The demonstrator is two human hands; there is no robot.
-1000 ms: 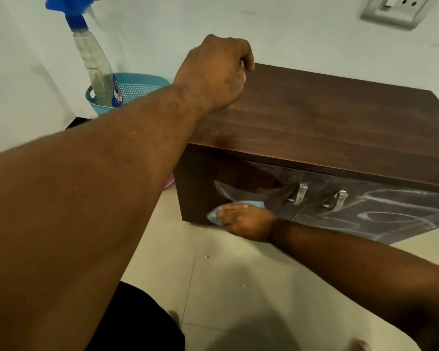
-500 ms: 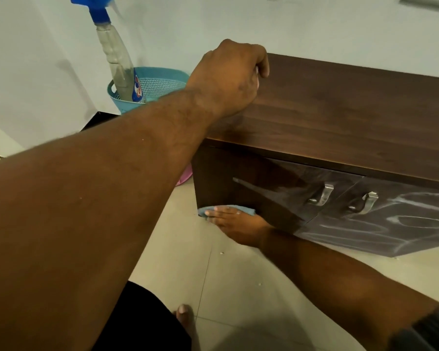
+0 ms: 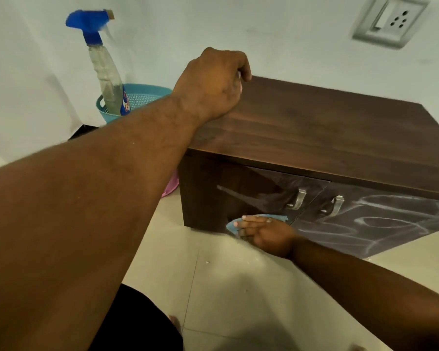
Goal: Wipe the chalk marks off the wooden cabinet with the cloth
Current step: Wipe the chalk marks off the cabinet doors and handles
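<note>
A spray bottle [image 3: 106, 72] with a blue trigger head stands in a teal basket [image 3: 137, 97] by the wall, just left of the cabinet [image 3: 327, 138]. A pink thing [image 3: 171, 186] peeks out behind the left forearm, low beside the cabinet's side. That forearm crosses much of the view and hides the floor and part of the basket behind it. High on the wall to the right sits a socket [image 3: 390, 20].

The cabinet is dark wood with a plain top and two doors with metal handles [image 3: 298, 198]. It stands on pale floor tiles [image 3: 226, 287] against a whitish wall. The right door is covered in looping chalk marks [image 3: 380, 221]; the left door shows only one streak and some haze near its handle.

The left hand [image 3: 211, 84] rests on the top's near left corner, fingers curled under; nothing shows in it. The right hand [image 3: 264, 233] presses the cloth [image 3: 232, 225] flat against the bottom of the left door, fingers together and stretched over it, the blue fabric showing past the fingertips.

Half a second ago the cloth was at the door's lower left corner; it now sits further right, nearer the handles.
</note>
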